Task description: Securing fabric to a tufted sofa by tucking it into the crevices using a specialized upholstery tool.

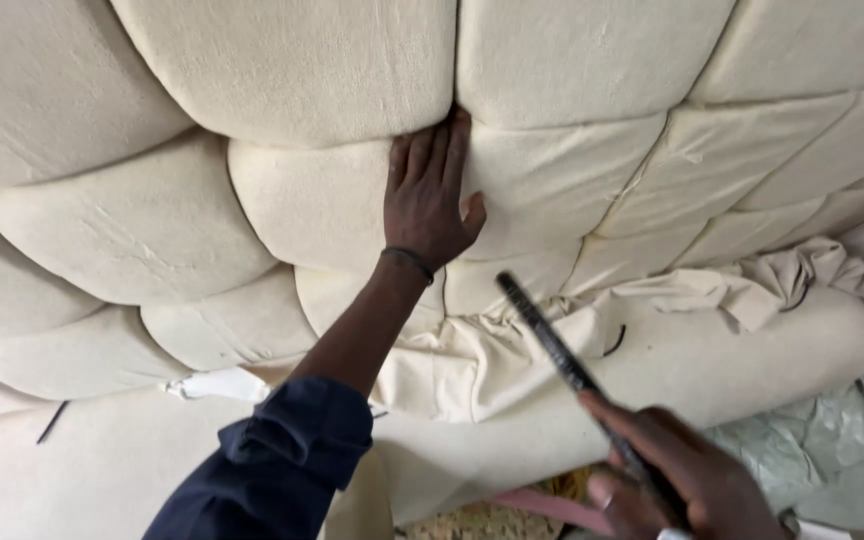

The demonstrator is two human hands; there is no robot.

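- Left hand [430, 195] flat on the cream tufted cushion [292, 60] — fingers together, tips pushed into the seam where the puffed panels meet.
- Right hand [677, 480] low right, fingers clamped round the lower end of a thin dark tool [549, 335]; its tip points up-left, just below the left thumb, not touching.
- Loose cream fabric [512, 350] bunched under the tool.

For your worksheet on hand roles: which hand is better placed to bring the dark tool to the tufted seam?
Probably the right hand: it already grips the long dark tool, whose tip points toward the cream padded panel. The left hand lies flat, fingers pressed into the seam, holding nothing.
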